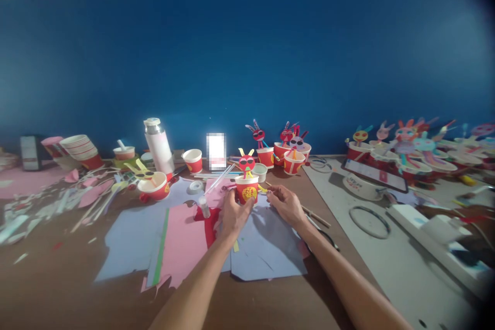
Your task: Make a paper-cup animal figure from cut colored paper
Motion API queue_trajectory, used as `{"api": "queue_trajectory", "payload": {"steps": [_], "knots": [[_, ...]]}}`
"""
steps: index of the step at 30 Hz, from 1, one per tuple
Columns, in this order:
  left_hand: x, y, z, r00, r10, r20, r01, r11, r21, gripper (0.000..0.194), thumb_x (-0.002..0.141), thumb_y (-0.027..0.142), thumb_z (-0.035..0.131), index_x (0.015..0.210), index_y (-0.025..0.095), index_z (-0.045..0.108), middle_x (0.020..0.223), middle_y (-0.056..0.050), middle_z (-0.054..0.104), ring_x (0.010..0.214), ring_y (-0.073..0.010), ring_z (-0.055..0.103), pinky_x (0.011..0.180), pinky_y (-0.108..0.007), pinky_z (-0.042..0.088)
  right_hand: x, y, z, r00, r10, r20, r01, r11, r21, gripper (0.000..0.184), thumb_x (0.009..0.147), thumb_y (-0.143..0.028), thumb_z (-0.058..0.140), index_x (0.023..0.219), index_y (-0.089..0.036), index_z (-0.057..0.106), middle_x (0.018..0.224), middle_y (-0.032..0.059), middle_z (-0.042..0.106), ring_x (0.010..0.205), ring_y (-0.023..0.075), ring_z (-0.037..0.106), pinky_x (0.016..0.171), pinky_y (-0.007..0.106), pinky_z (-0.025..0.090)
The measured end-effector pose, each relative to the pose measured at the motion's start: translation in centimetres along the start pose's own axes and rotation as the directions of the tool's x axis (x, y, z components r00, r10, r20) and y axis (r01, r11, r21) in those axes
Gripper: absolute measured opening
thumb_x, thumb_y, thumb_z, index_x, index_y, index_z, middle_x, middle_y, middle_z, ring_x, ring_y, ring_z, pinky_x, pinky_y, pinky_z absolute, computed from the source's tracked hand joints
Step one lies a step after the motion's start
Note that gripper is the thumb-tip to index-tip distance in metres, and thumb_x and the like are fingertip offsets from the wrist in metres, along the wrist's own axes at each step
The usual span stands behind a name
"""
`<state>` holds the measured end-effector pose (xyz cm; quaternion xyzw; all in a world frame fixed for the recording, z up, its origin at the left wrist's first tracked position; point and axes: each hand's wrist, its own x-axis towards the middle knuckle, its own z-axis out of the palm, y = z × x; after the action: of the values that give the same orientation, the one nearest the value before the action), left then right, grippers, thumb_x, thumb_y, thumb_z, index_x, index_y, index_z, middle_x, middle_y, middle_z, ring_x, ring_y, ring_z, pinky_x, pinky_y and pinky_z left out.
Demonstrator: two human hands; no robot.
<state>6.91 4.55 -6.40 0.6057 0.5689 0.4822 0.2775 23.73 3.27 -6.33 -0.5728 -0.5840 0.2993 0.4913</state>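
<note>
My left hand (235, 214) is closed around the lower left side of a red paper cup (246, 191) with a round yellow print. A red paper figure (246, 164) with yellow ears and dark eyes rises from the cup's mouth. At the cup's right side, a yellow paper strip (262, 189) sticks out, and the fingertips of my right hand (285, 205) are pinched at its outer end. Beneath both hands lies a sheet of bluish paper (266, 252). A small clear bottle (204, 207) stands left of my left hand.
Behind the cup are decorated cups (265, 157) and a white pot (258, 171). A white flask (158, 147) and stacked cups (80, 150) stand left, near paper scraps (96, 193). More figure cups (359, 150), a tilted phone (375, 174) and a power strip (433, 237) are right.
</note>
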Motion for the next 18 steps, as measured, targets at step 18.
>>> {"api": "queue_trajectory", "payload": {"steps": [18], "knots": [[0.02, 0.22, -0.49, 1.000, 0.007, 0.010, -0.007, 0.999, 0.046, 0.040, 0.067, 0.042, 0.064, 0.098, 0.018, 0.057, 0.095, -0.007, 0.062, 0.091, -0.0241, 0.058, 0.078, -0.034, 0.044, 0.01, -0.55, -0.71, 0.999, -0.045, -0.008, 0.045, 0.995, 0.087, 0.047, 0.079, -0.060, 0.047, 0.080, -0.015, 0.062, 0.072, 0.0068, 0.066, 0.068, 0.0198, 0.061, 0.061, 0.027, 0.048]]}}
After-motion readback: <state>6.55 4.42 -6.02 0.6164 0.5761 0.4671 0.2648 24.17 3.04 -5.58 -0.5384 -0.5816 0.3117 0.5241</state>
